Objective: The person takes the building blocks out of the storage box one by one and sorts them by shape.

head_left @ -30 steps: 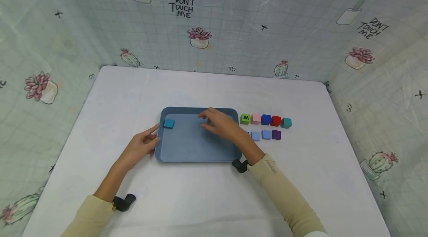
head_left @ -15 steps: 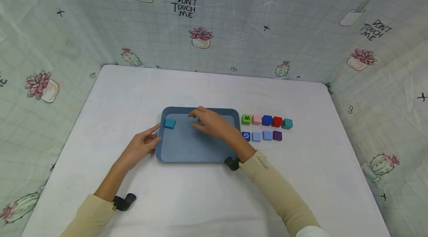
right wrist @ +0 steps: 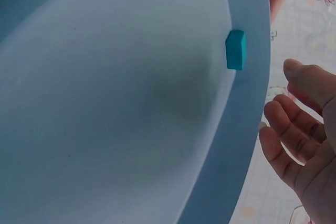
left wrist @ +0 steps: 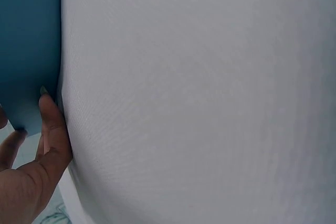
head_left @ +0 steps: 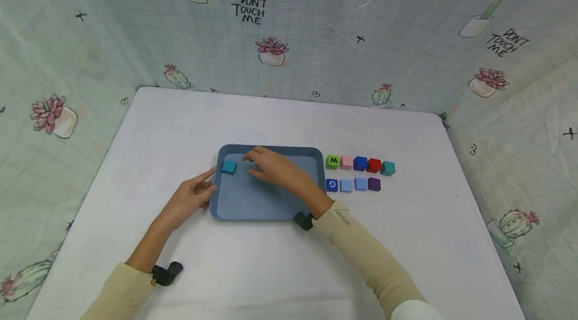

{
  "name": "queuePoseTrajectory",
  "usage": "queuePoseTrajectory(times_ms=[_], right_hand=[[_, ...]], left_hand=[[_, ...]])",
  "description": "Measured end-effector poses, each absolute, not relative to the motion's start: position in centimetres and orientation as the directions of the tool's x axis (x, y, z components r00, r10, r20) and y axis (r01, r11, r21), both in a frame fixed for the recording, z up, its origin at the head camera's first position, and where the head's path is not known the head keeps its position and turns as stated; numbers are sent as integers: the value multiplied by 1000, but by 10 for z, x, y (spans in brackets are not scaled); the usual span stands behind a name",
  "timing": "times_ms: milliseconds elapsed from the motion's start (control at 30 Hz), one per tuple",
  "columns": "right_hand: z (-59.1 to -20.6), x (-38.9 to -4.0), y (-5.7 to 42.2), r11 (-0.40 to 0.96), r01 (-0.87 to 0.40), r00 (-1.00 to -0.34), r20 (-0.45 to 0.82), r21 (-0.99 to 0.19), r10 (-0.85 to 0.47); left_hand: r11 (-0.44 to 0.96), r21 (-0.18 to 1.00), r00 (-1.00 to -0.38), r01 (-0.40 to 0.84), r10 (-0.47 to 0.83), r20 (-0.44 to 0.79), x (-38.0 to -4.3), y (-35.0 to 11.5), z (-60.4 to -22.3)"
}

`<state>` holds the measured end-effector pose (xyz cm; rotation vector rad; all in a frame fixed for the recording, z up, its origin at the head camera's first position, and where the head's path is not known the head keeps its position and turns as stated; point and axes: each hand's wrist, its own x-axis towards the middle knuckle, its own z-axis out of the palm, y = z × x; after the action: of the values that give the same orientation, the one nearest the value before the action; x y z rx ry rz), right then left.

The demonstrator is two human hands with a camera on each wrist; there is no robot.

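A teal cube point(head_left: 229, 167) sits inside the blue-grey tray point(head_left: 266, 205), near its upper left corner. My left hand point(head_left: 188, 197) touches the tray's left side, and the left wrist view shows its thumb and fingers point(left wrist: 51, 114) lying along the tray wall. Over the tray, my right hand point(head_left: 276, 167) is just to the right of the cube, fingers loosely bent with nothing between them. From the right wrist, the fingers point(right wrist: 302, 85) point toward the cube, with a visible gap between them.
Right of the tray stand two rows of cubes. At the back are green point(head_left: 332, 161), pink point(head_left: 346, 162), blue point(head_left: 360, 163), red point(head_left: 374, 165) and teal-green point(head_left: 388, 168); in front are a lettered blue cube point(head_left: 331, 185), two light blue ones and a purple one point(head_left: 374, 184). Patterned cloth surrounds the white table.
My right hand has moved left across the tray toward the teal cube, uncovering the lettered blue cube in the front row. My left hand stays at the tray's edge.
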<state>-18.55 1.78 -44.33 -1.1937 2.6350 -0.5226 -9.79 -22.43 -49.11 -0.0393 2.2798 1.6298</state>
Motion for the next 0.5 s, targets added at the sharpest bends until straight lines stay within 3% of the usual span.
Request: queuePoseTrajectory(times_ms=[233, 500], right_hand=[[-446, -191, 9, 651, -686, -672, -63, -325, -738], [-442, -201, 1, 632, -692, -653, -73, -349, -754]], left_hand=[[339, 916, -942, -217, 175, -287, -98, -224, -493], [331, 919, -943, -217, 173, -285, -98, -225, -491]])
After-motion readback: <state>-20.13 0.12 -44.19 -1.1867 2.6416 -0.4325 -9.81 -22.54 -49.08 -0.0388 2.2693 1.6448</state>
